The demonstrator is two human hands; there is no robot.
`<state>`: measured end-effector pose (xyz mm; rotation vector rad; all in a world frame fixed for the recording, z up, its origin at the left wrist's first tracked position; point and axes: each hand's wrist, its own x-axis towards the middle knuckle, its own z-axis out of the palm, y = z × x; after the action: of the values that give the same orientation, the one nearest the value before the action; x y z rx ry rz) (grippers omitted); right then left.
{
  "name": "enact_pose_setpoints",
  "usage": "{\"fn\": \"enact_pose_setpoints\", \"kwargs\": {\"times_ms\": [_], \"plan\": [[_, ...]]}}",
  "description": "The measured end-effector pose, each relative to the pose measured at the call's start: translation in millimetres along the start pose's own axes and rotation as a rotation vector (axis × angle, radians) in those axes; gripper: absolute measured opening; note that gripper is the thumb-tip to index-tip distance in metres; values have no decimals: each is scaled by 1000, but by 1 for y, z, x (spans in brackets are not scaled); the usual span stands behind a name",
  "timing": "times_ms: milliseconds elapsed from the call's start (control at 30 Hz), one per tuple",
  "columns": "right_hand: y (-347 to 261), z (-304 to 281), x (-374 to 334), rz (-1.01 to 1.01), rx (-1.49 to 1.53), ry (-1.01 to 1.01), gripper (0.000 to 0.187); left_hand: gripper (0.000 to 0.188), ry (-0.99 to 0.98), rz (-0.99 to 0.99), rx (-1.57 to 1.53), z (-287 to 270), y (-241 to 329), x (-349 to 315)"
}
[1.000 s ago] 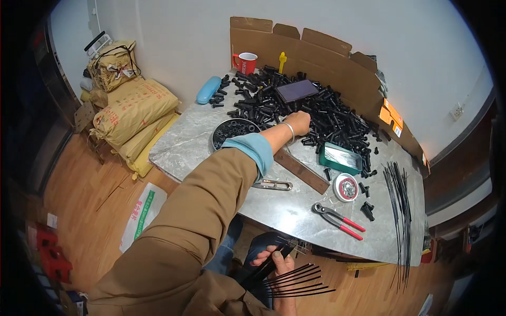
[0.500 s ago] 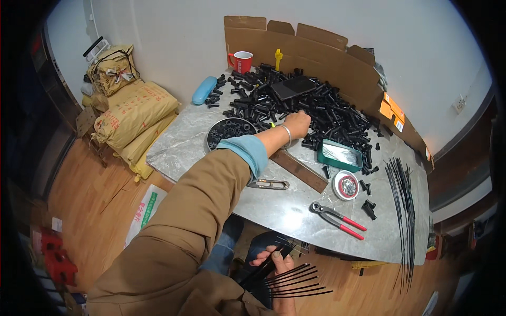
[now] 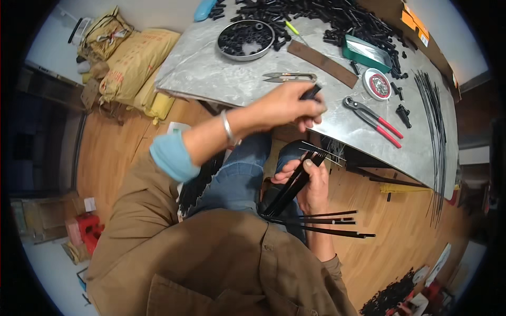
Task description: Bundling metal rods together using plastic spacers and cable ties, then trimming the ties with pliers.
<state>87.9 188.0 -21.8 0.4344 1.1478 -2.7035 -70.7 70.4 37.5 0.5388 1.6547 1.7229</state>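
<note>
My left hand [image 3: 295, 108], with a silver bangle on its wrist, is closed round a small black tube-shaped part [image 3: 311, 92], just over the table's front edge. Below it, above my lap, my right hand [image 3: 312, 184] grips a bundle of black ribs [image 3: 293, 188]. Thin metal wires cross the bundle's upper end, by my thumb. Several ribs fan out to the right beneath the hand. Thread snips [image 3: 289, 77] lie just beyond my left hand. Red-handled pincers [image 3: 373, 121] rest to its right.
A grey table [image 3: 195, 73] bears a heap of black parts [image 3: 305, 16], a round pan [image 3: 243, 57] of black rings, a brown strip [image 3: 323, 64], a green box [image 3: 367, 53] and a white tub [image 3: 377, 84]. Long black rods [image 3: 435, 126] overhang its right edge. Yellow sacks [image 3: 138, 58] stand left.
My left hand has come back from the heap toward my lap, now with a black part in it. My right hand still holds the ribs. The view has tilted down.
</note>
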Motion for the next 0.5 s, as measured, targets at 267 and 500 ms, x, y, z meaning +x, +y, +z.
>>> {"fn": "enact_pose_setpoints", "kwargs": {"times_ms": [267,500], "plan": [[23,19,-7,-54,-135,-69,29,24,221,-28,-636,21,-77,-88],[24,33,-6,-40,-269,-73,29,26,114,49,-727,7,-70,-85]]}}
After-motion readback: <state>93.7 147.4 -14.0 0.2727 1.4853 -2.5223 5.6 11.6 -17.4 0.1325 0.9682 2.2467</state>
